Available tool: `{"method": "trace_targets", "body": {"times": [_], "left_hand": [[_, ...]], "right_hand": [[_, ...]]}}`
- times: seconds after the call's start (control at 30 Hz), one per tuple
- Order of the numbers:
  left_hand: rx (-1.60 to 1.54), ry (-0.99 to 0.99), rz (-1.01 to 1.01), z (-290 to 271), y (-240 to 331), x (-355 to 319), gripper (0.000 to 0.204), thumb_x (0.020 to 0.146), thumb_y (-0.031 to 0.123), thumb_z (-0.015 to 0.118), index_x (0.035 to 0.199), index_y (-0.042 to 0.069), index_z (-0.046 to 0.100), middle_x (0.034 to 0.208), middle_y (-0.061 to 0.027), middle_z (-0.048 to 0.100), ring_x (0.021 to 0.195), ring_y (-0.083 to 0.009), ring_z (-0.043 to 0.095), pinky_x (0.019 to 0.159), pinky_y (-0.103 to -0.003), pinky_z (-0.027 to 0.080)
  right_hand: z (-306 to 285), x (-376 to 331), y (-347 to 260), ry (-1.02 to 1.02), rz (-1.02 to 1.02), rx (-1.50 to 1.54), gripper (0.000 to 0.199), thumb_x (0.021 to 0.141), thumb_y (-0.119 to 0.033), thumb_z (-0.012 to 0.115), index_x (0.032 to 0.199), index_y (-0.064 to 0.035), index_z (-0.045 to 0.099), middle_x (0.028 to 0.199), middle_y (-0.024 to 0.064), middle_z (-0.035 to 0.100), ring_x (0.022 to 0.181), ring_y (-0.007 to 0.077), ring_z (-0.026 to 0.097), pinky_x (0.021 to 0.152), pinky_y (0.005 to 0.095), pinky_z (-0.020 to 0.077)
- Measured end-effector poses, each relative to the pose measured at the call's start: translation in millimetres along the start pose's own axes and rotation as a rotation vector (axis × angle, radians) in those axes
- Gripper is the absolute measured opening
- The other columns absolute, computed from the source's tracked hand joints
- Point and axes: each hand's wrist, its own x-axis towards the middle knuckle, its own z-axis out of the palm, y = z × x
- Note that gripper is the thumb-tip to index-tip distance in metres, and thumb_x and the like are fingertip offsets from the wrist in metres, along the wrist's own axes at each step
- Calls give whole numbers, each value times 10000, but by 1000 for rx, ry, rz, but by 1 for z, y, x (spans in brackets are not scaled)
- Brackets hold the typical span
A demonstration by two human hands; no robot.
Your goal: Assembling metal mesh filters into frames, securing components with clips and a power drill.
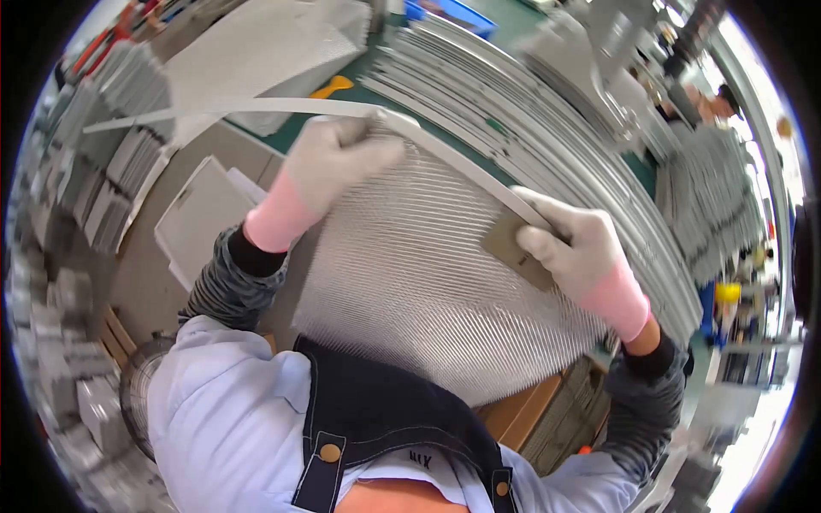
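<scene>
A silvery, finely ribbed sheet [410,256], like a pleated mesh panel, hangs in front of my body. Along its far edge runs a long pale channel strip [466,160], whose loose end curves away to the left past the sheet. My left hand [338,162], in a white glove with a pink cuff, is closed on the strip near the sheet's far left corner. Gloved alike, my right hand [581,248] pinches the strip and sheet edge farther right. Beside its thumb lies a flat tan plate [513,248] against the sheet; I cannot tell whether it is attached.
Long metal strips [530,128] lie stacked on the green bench beyond my hands, near a yellow tool [332,87]. More mesh sheets [265,47] are piled far left. A white panel [201,214] sits left of me. Grey stacks [714,201] stand right, with another person [714,104] behind.
</scene>
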Motion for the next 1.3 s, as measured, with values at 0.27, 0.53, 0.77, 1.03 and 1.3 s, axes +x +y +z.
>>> {"method": "trace_targets", "body": {"times": [0.27,0.53,0.77,1.03,1.3], "left_hand": [[1136,-166,891,-53,59,39,446,665,281,770,1005,17,653,877,-79,663,790,-221,652,646,-338,505],[-37,-398,-192,-22,-9,50,193,845,213,697,828,22,670,710,25,598,656,-43,535,600,-223,447],[-327,-226,-678,-12,-112,-98,109,827,117,713,878,26,679,742,57,598,674,-12,500,617,-203,419],[-66,-636,-365,-40,-145,-133,527,870,51,561,1356,-28,375,1268,-131,508,1156,-174,500,991,-313,405],[-467,-213,-522,3,-155,-29,282,975,149,509,1176,-37,578,1011,-29,642,890,-93,568,793,-246,468]], "right_hand": [[2,2,-3,58,81,-80,474,857,-152,642,1296,3,552,738,-1,594,640,30,485,598,203,446],[-8,4,19,107,240,-72,466,880,-188,652,1266,55,556,1003,49,659,865,54,568,793,202,473],[-4,37,80,95,115,79,404,874,-131,615,1220,76,579,1055,91,677,915,71,582,839,229,476],[16,92,115,-139,174,126,378,881,-212,656,1191,1,627,913,98,717,793,124,642,785,251,507],[-43,47,119,-347,380,-76,298,829,-191,663,995,56,648,798,43,639,717,124,593,664,289,511]]}}
